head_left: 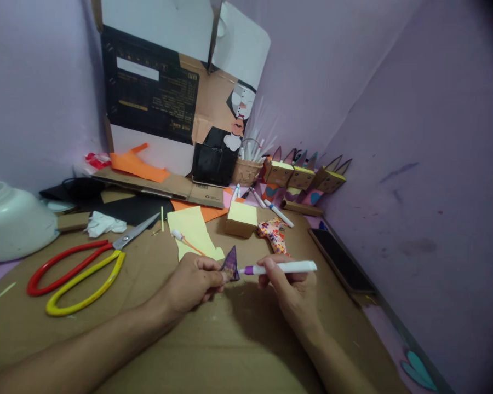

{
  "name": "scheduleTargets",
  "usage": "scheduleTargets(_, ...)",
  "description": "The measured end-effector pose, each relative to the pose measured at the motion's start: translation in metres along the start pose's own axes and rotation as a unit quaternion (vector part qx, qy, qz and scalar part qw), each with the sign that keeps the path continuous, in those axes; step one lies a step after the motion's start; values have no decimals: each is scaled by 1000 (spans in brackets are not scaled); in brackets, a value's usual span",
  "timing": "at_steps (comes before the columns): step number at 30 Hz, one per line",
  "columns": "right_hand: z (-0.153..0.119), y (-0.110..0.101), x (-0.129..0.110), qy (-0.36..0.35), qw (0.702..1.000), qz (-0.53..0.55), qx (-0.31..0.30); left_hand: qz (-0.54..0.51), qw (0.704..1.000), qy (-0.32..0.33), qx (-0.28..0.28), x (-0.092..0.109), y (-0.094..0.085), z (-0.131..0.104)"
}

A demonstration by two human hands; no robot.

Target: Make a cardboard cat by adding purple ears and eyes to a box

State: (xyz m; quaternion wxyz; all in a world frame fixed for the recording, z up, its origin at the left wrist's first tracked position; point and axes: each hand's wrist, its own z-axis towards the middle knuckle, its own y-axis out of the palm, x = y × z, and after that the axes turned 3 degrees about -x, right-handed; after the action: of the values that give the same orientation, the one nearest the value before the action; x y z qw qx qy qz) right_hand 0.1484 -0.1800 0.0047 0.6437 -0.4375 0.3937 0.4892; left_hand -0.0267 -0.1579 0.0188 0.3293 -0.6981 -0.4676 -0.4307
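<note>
Between the thumb and fingers of my left hand [199, 278] is a small pointed cardboard piece [231, 264], coloured purple, its tip upward. My right hand [290, 284] grips a white marker [291, 267] with a purple end, held nearly level. The marker's purple end points left and meets or almost meets the piece's right edge; I cannot tell whether they touch. Just beyond my hands stand a small cardboard box [241, 220] with a pale yellow top and a flower-patterned object [274, 234]. A sheet of yellow paper [193, 230] lies behind my left hand.
Large scissors [121, 241] with red and yellow handles lie open at left, near a white ceramic pot [16, 221]. A phone [343, 260] rests along the right edge. Behind are loose markers [279, 212], a basket [246, 171], eared box figures [302, 176] and a large upright carton [152, 93].
</note>
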Motion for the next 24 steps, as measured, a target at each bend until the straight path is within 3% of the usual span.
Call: scheduleTargets(24, 0, -1, -2, -4, 1000, -21, -9, -8, 1000, -10, -2, 1, 0, 0)
